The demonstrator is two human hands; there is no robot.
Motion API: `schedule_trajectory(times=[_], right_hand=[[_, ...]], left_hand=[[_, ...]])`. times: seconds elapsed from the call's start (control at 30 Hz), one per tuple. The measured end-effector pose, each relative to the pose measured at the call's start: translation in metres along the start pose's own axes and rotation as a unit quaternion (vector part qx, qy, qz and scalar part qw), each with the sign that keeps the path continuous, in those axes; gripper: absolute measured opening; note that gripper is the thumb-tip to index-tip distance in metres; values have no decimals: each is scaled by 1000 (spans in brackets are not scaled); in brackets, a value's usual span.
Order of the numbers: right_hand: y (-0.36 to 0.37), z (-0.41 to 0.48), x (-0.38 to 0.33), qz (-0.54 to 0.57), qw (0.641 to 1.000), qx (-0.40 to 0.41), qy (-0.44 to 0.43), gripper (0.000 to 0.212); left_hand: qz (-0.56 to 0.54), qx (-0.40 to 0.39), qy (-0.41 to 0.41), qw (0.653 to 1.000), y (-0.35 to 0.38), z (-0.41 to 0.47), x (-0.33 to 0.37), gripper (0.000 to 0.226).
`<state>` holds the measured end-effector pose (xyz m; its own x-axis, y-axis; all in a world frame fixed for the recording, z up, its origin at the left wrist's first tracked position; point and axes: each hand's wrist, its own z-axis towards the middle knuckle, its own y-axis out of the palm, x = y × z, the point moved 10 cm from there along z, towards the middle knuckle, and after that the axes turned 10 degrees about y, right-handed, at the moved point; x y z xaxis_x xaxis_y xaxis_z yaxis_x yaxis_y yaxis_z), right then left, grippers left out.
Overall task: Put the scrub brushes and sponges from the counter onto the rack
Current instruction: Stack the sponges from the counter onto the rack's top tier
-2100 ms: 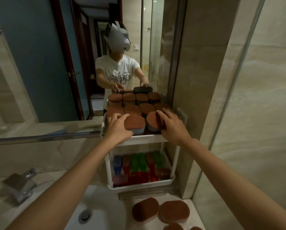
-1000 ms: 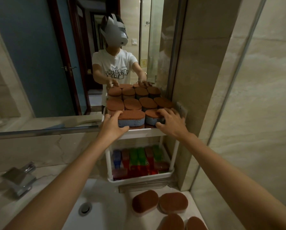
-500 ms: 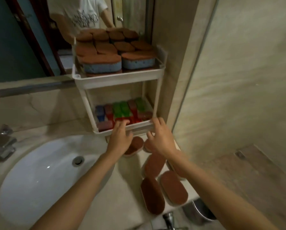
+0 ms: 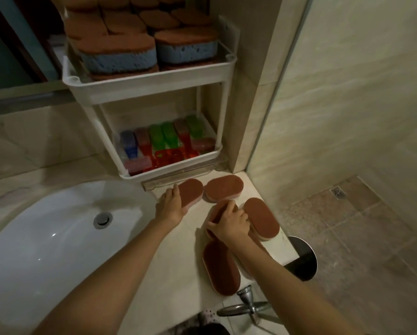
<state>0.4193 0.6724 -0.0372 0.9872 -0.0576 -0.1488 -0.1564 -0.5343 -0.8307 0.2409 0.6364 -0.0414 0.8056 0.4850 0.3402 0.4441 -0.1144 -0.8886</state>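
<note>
Sponge (image 4: 191,193) now gripped by left hand (image 4: 171,205), another by right hand (image 4: 229,224)

Brown-topped sponges (image 4: 224,188), blue-bodied sponges (image 4: 117,59) above, white rack (image 4: 139,89), green brushes (image 4: 156,137).

Dim warm light, soft blur, wide-angle edge distortion, faint glare on sink (image 4: 45,240).

The room is dim. A round white sink (image 4: 33,243) with a metal drain (image 4: 102,220) sits in a pale counter (image 4: 178,264). The walls (image 4: 347,93) are creamy tiles. The floor (image 4: 372,250) is brown, with a small floor drain (image 4: 338,192).
</note>
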Motion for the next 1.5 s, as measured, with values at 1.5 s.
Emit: schedule_trajectory(times=[1.5], right_hand=[[-351,-129,-260,360,824,170,-403,67]], left_hand=[[-135,488,13,862,-424,-86,-2,67]])
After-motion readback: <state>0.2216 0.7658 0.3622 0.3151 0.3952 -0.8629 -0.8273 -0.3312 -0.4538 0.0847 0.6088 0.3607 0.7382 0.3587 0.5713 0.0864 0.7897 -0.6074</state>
